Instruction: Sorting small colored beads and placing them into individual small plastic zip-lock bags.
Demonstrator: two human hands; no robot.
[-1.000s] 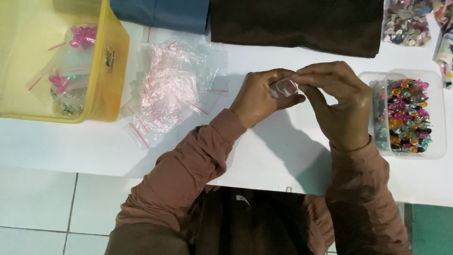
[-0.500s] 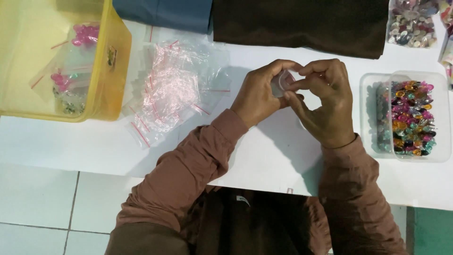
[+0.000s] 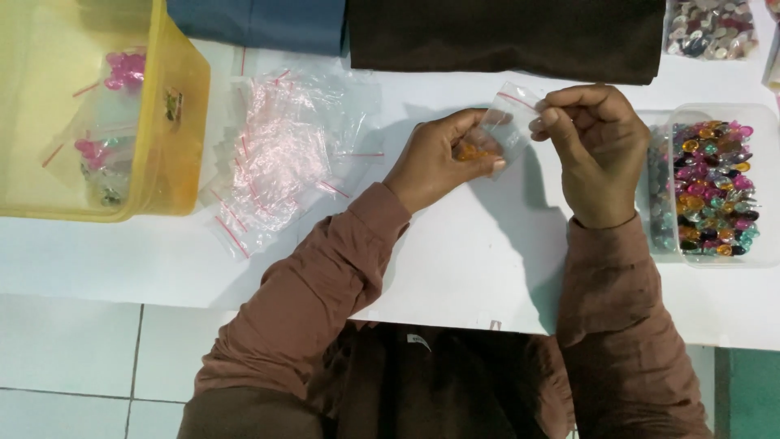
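A small clear zip bag point(image 3: 505, 123) with a red seal strip is held above the white table point(image 3: 455, 252) between both hands. My left hand point(image 3: 443, 158) grips its lower end, where orange gems point(image 3: 470, 151) show through the plastic. My right hand point(image 3: 593, 150) pinches the bag's top right edge with closed fingers. A clear tub of mixed coloured gems point(image 3: 715, 183) stands just right of my right hand.
A loose pile of empty clear zip bags point(image 3: 280, 154) lies left of my hands. A yellow bin point(image 3: 175, 138) holding filled bags stands at far left. Blue cloth point(image 3: 260, 24) and dark brown cloth point(image 3: 504, 36) lie along the table's back, another gem container point(image 3: 711, 28) at top right.
My hands have drawn apart. The bag, earlier cupped between both hands, now shows stretched out, with my left hand lower and my right at the top edge.
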